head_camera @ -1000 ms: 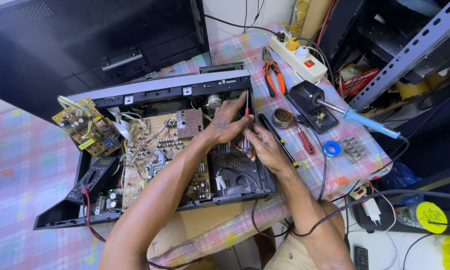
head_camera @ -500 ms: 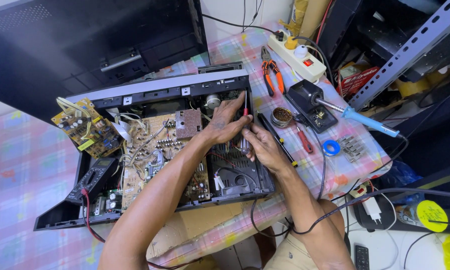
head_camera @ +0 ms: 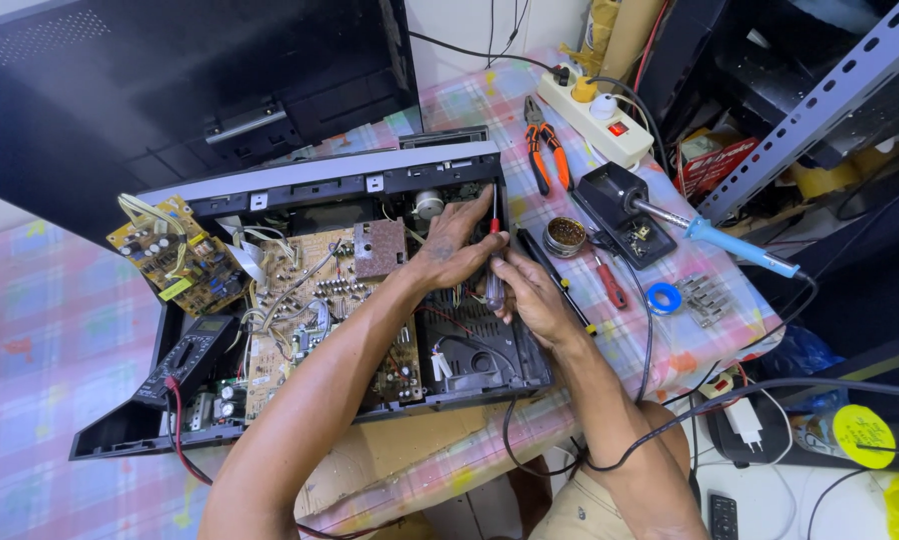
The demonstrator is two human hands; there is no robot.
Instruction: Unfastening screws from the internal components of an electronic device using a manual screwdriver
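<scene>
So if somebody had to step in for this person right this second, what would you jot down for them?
Left hand: reaches into the right rear corner of the opened black device, fingertips steadying a screwdriver with a red shaft end.
Right hand: grips the screwdriver's clear handle from below.
Things: the device lies on the checked tablecloth, cover off, brown circuit board exposed. A smaller board hangs out at its left on wires; a multimeter rests at the front left.
To the right: orange pliers, soldering iron in its stand, solder tin.
Done: cover removed, small board pulled out.
Left: whatever the screwdriver is working on; that spot is hidden by the hands.
</scene>
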